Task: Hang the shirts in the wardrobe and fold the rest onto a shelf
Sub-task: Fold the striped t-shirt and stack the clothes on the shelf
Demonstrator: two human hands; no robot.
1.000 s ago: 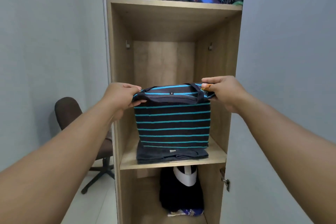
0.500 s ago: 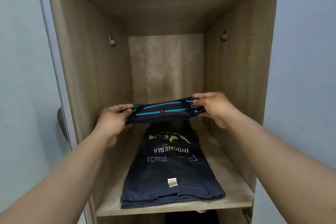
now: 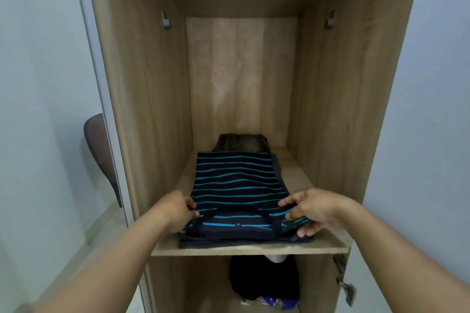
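Observation:
A folded dark shirt with blue stripes (image 3: pixel 236 185) lies flat on the wardrobe shelf (image 3: pixel 300 178), on top of a folded dark garment (image 3: pixel 241 143) whose far end and front edge show. My left hand (image 3: pixel 175 211) pinches the striped shirt's near left corner. My right hand (image 3: pixel 310 208) grips its near right corner, thumb on top and fingers under the fabric. Both corners sit close to the shelf's front edge.
The wooden wardrobe's side walls (image 3: pixel 152 99) close in on both sides, each with a metal bracket (image 3: pixel 165 20). Dark clothes (image 3: pixel 264 279) fill the compartment below. A brown chair (image 3: pixel 101 152) stands to the left, and a door hinge (image 3: pixel 346 287) juts out at lower right.
The striped shirt was held up in the air over the dark garment; now it lies spread flat on top of it. Both hands have come down and toward the shelf's front edge.

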